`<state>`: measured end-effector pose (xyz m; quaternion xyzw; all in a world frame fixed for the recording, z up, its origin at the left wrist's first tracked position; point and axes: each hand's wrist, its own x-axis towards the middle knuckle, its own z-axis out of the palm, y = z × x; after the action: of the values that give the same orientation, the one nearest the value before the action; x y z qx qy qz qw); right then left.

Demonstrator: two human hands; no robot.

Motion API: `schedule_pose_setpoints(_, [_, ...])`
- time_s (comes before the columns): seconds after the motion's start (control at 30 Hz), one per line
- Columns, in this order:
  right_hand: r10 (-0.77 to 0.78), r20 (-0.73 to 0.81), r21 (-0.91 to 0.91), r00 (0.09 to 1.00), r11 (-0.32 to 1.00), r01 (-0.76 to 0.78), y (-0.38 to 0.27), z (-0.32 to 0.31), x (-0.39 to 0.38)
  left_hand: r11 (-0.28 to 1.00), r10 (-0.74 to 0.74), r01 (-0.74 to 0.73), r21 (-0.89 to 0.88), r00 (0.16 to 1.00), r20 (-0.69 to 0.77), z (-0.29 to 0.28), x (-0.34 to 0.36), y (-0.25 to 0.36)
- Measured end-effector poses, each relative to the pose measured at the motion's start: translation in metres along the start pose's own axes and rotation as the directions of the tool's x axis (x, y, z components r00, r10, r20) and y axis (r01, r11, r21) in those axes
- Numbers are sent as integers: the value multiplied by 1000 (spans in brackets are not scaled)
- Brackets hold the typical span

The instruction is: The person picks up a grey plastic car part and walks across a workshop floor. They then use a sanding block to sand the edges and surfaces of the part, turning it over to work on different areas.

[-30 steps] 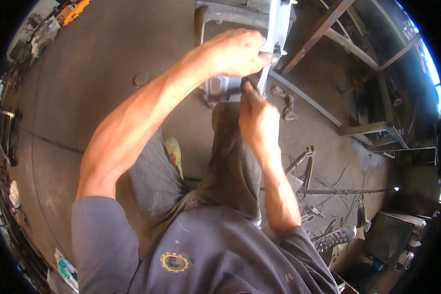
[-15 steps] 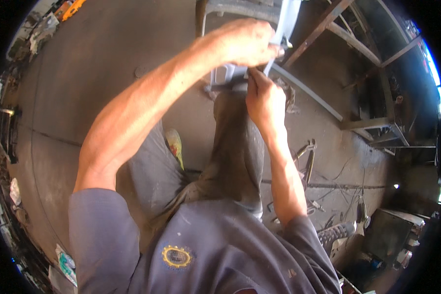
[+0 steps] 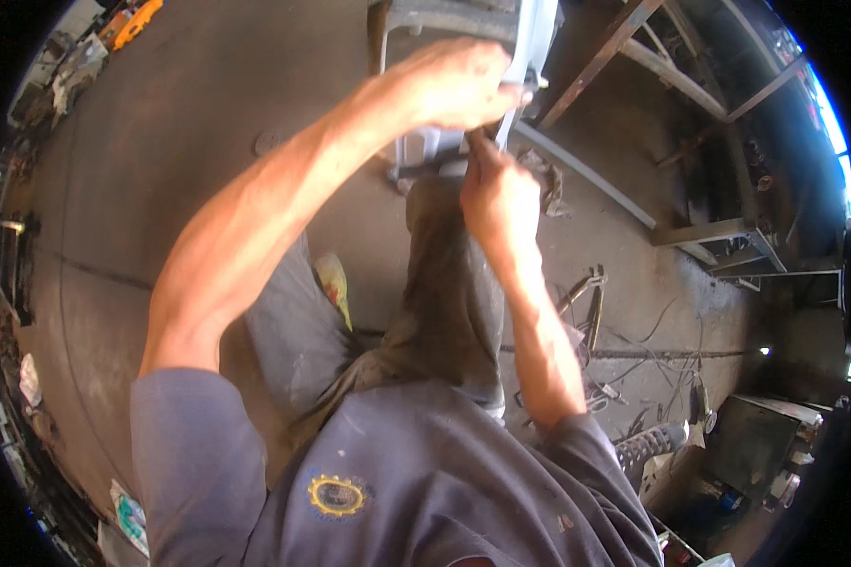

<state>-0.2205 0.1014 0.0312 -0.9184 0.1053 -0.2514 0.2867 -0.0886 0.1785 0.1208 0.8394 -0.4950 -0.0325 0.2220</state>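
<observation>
A long pale grey curved piece rises at the top of the head view beside a grey stand or seat-like frame. My left hand reaches across to it, fingers curled at its edge around a small dark part whose kind is hidden. Just below, my right hand is closed, thumb and fingers pinching something dark and narrow near the lower end of the pale piece. What exactly it holds cannot be made out. Under both hands sits a light grey moulded part, partly covered by them.
At the right stands a rusty metal frame, with a grey bar slanting along the floor. Pliers-like tools and cables lie right of my legs. Clutter lines the left edge, including an orange object.
The whole view has shifted slightly. Both hands appear a little further left in the picture, staying close together at the pale grey piece with their grips much the same.
</observation>
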Motion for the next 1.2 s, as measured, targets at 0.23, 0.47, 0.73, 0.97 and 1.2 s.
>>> schedule_pose_setpoints(0.23, [-28, 52, -20, 998, 999, 29, 5, -1, 6, 1000, -16, 16, 14, 1000, 4, -9, 1, 4])
schedule_pose_setpoints(0.47, [144, 165, 60, 976, 986, -155, -19, -62, -74, 998, 41, -42, -40, 999, -26, -7, -8, 4])
schedule_pose_setpoints(0.73, [-93, -291, 42, 952, 993, 110, 14, -39, -44, 999, -16, 17, -37, 1000, 23, -7, -2, 13])
schedule_pose_setpoints(0.97, [46, -46, -108, 998, 993, -51, 11, -5, -25, 998, -68, 68, 0, 994, 83, -4, 5, 15])
schedule_pose_setpoints(1.2, [72, -21, 31, 997, 997, -72, -2, 6, -30, 998, -55, 56, -14, 997, 63, -4, 4, 17])
